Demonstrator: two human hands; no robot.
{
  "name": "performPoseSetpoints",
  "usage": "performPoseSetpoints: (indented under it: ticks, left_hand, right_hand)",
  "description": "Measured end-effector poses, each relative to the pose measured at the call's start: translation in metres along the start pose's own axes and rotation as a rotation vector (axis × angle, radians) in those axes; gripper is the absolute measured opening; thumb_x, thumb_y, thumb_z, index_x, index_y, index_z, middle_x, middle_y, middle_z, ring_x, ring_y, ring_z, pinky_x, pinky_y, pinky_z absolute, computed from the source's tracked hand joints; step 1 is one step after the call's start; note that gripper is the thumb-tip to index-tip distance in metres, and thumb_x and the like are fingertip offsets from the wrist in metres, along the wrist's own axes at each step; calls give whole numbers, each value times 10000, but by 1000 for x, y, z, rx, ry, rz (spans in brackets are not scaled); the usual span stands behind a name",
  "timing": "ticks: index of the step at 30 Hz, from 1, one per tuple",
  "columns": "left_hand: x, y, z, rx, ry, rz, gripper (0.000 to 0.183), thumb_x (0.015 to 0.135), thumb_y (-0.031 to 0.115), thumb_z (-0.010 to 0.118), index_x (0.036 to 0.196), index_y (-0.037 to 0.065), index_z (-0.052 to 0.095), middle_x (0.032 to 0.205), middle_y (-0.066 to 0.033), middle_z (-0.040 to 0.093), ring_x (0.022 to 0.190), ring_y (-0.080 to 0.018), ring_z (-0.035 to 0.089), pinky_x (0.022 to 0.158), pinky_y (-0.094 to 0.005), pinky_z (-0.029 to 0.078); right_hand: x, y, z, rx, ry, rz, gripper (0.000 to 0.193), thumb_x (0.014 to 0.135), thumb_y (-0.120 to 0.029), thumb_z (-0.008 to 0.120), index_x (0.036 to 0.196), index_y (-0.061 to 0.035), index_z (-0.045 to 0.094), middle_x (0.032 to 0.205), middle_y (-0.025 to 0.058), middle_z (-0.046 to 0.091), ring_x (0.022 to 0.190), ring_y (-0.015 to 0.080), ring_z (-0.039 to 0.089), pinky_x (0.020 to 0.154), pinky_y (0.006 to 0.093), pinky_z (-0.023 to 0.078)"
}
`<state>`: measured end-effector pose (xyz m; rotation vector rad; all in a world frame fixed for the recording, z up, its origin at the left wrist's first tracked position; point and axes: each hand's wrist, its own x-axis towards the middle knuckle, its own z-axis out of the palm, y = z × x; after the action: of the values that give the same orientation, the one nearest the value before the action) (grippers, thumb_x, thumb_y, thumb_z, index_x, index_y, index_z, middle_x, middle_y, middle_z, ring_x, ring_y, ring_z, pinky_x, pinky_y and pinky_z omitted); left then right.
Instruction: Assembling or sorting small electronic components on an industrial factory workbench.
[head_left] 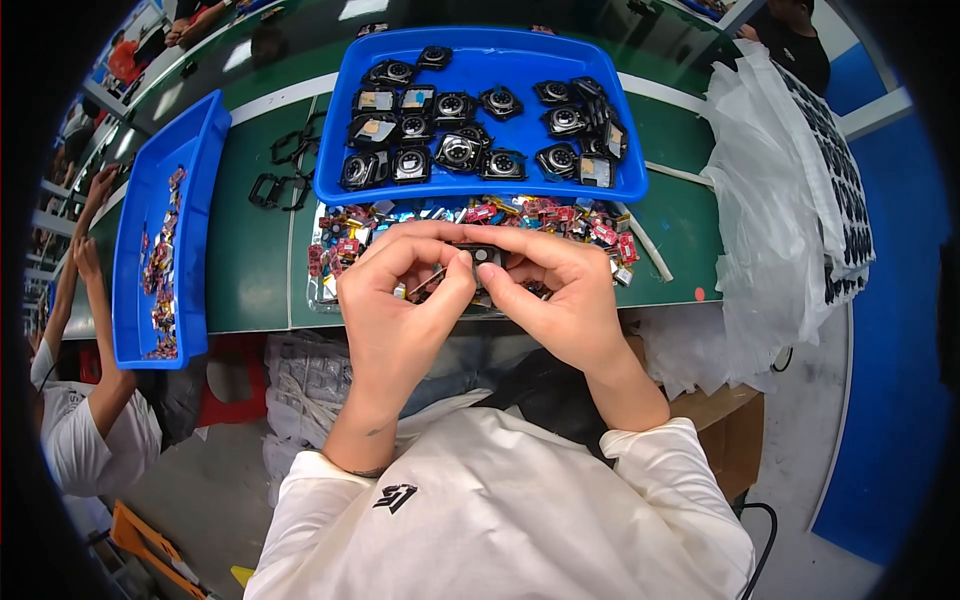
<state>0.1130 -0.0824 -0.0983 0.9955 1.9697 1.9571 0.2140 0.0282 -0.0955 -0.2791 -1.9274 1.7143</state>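
My left hand [405, 300] and my right hand [560, 295] meet over the table's near edge, both closed on one small black watch case [484, 254]. The two thumbs press its near side while the forefingers curl over its far side. Most of the case is hidden by my fingers. Right below and around the hands lies a spread of small electronic parts [625, 247], red, silver, yellow and blue. Beyond them stands a blue tray [480, 190] holding several black watch cases [459, 151], many with round sensor backs facing up.
A second blue tray [200, 225] with small parts stands at the left, by another person's arms [90, 270]. Black frames [280, 190] lie between the trays. At the right, white plastic sheeting [750, 180] hangs beside a stack of sheets with black pieces [845, 190]. A white strip [650, 245] lies nearby.
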Motion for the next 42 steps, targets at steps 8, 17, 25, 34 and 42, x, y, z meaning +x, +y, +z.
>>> performPoseSetpoints:
  ticks: [8, 17, 25, 34, 42]
  left_hand:
    - [-1, 4, 5, 138, 40, 109, 69, 693, 10, 676, 719, -13, 616, 863, -76, 667, 545, -43, 469, 482, -177, 378]
    - [-5, 9, 6, 193, 33, 177, 78, 691, -9, 682, 736, -27, 621, 870, -87, 667, 563, -49, 512, 495, -179, 411]
    - [-11, 11, 2, 90, 16, 202, 149, 694, -47, 713, 835, -25, 672, 919, -123, 665, 703, -99, 616, 575, -199, 496]
    - [-10, 15, -9, 427, 3, 426, 171, 671, -51, 734, 828, -10, 677, 786, -96, 646, 681, -145, 637, 577, -216, 512]
    - [-17, 21, -15, -311, -179, -270, 112, 757, -49, 687, 862, -51, 649, 780, -86, 648, 683, -136, 642, 611, -227, 532]
  right_hand:
    - [-2, 4, 1, -5, 43, -39, 245, 819, -3, 602, 1060, 20, 639, 955, 133, 670, 746, 119, 651, 641, 219, 529]
    - [-4, 7, 2, 55, 116, -31, 197, 807, -13, 612, 994, 21, 667, 891, 126, 685, 758, 133, 660, 648, 229, 535]
    - [-3, 4, -4, 153, 133, 27, 192, 826, 47, 586, 1006, 51, 653, 890, 97, 668, 754, 92, 619, 670, 207, 515]
    - [-1, 2, -3, 170, 172, 54, 214, 804, 56, 617, 1018, 57, 633, 911, 77, 648, 770, 83, 603, 669, 205, 497]
    - [-5, 7, -5, -123, 159, -152, 186, 744, 92, 622, 927, 57, 614, 922, 110, 644, 850, 144, 628, 736, 241, 511]
